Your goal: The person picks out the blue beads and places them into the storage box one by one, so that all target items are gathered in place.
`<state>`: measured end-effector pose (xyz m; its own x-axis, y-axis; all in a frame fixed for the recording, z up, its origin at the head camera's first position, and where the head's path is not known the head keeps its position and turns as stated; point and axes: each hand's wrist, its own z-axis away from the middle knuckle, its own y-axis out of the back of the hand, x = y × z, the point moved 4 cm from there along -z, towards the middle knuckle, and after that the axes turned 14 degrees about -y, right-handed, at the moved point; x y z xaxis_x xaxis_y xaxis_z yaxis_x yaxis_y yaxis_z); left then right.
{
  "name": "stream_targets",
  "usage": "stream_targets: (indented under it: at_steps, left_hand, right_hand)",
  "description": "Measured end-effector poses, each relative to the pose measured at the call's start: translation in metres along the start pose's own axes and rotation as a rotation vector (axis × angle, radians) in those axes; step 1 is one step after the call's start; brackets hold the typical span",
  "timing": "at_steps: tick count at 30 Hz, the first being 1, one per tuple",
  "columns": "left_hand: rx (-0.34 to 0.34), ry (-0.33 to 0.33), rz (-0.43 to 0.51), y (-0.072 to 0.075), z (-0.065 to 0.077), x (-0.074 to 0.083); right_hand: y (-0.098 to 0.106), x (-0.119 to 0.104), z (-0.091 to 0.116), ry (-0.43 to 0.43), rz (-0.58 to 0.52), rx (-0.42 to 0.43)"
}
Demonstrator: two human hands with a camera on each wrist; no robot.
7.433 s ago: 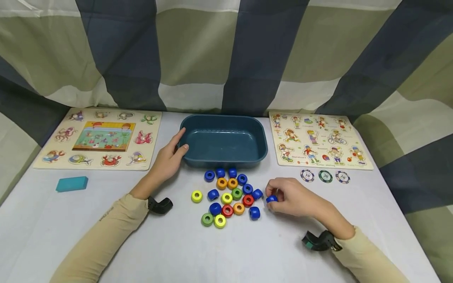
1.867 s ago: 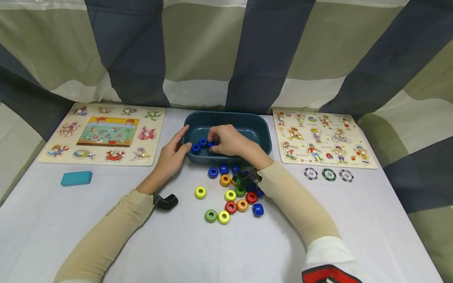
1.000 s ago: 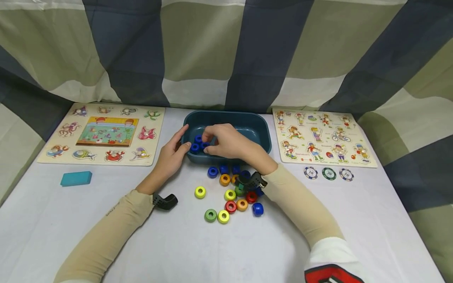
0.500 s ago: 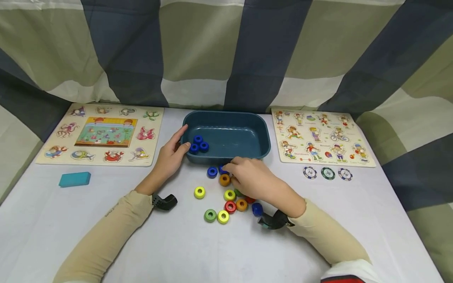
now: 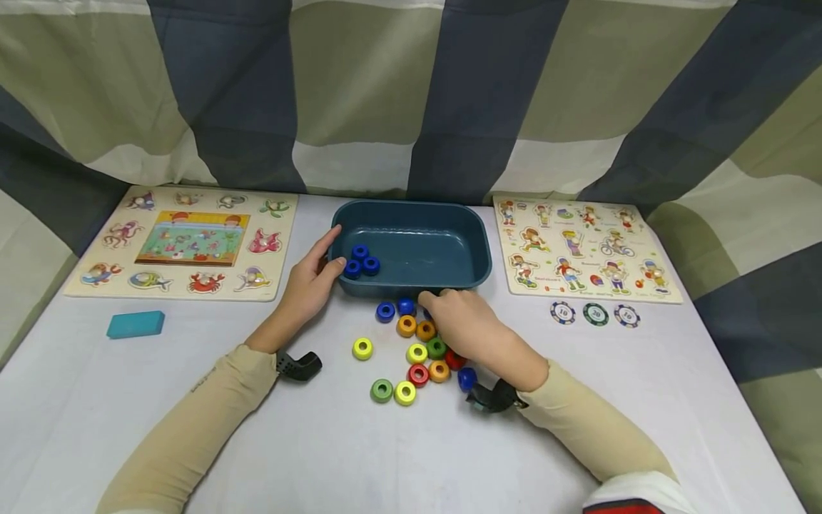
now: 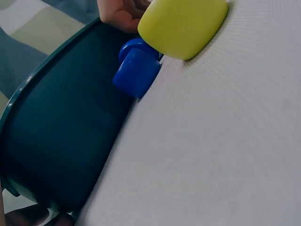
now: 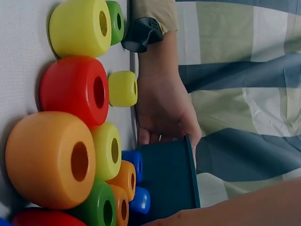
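Note:
My left hand [image 5: 308, 285] holds the left end of a dark teal tray [image 5: 443, 291], thumb at the rim and fingers along the outside. Three blue beads [image 5: 370, 265] lie in its front left corner. Just before the tray, my right hand [image 5: 465, 325] reaches down with bent fingers over another blue bead [image 5: 427, 314], mostly covered. The fingertips are hidden, and I cannot tell whether they grip it. Two blue beads [image 5: 385, 312] lie to the left of these fingers. Orange beads [image 5: 407, 326], green, yellow [image 7: 77, 28] and red beads [image 7: 75, 92] spread toward me.
A sea-animal puzzle board [image 5: 105, 250] is at back left, with a teal block [image 5: 135, 325] before it. At back right lies a sports puzzle board [image 5: 584, 250], several figures on it, with three chips [image 5: 595, 314] in front. A striped cloth [image 5: 353, 93] hangs behind.
My right hand carried blue beads into the tray, let go and came back to the beads before it, then shifted slightly right. My left hand stays at the tray's left end.

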<state>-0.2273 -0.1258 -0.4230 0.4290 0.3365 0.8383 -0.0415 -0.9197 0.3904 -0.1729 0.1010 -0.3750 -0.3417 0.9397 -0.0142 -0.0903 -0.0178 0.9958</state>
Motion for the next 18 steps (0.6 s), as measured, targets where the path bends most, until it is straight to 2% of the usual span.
stream_targets:
  at_steps: [4, 9, 18]
  left_hand:
    - [0.001, -0.003, -0.004, 0.000, 0.000, 0.000]
    - [-0.001, 0.000, -0.008, 0.000, 0.000, -0.002]
    - [-0.001, 0.001, -0.004, 0.001, 0.000, -0.001]
  right_hand:
    - [0.001, 0.000, 0.002, -0.003, 0.001, -0.028]
    - [0.007, -0.001, 0.005, 0.036, -0.016, -0.016]
    - [0.025, 0.007, 0.004, 0.220, -0.347, -0.062]
